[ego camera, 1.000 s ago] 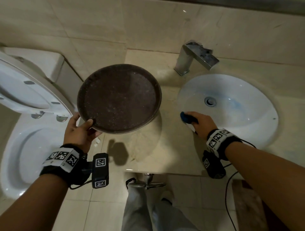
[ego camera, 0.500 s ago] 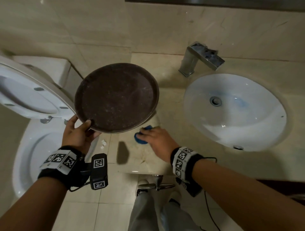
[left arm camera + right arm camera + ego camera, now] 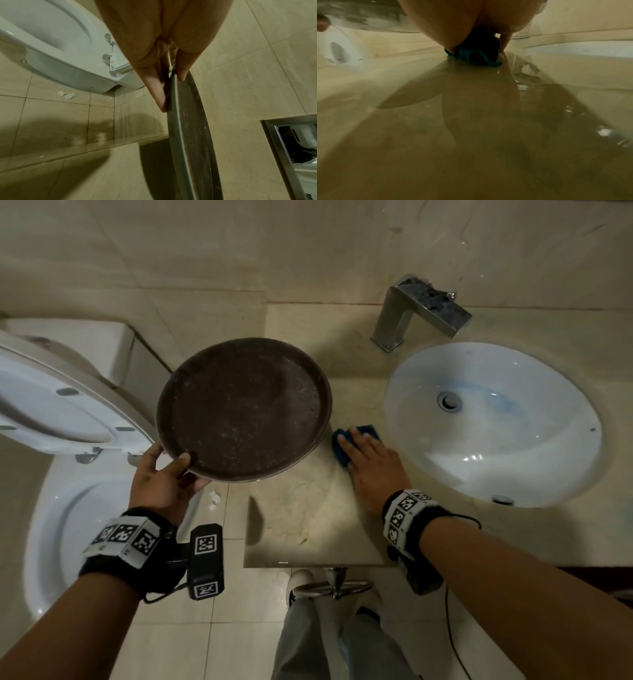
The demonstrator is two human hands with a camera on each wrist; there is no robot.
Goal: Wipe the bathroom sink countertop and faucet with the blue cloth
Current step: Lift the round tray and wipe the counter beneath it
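Observation:
My right hand (image 3: 363, 450) lies flat on the blue cloth (image 3: 339, 448) and presses it onto the beige countertop (image 3: 308, 518), between the tray and the white sink basin (image 3: 493, 422). In the right wrist view the cloth (image 3: 471, 56) is bunched under my palm on the glossy stone. My left hand (image 3: 171, 470) grips the near rim of a round dark brown tray (image 3: 243, 409) and holds it above the counter's left end. In the left wrist view my thumb lies on the tray's (image 3: 190, 135) top and my fingers lie beneath it. The chrome faucet (image 3: 411, 309) stands behind the basin, untouched.
A white toilet (image 3: 68, 508) with its lid raised stands left of the counter. Bits of white paper (image 3: 67, 94) lie on the tiled floor. My legs and a metal valve (image 3: 334, 585) show below the counter's front edge. A metal-framed wall recess (image 3: 291, 155) is at right.
My right hand slid the cloth from the sink's rim left to the counter beside the tray, then back right and farther from me. The left hand keeps the tray raised.

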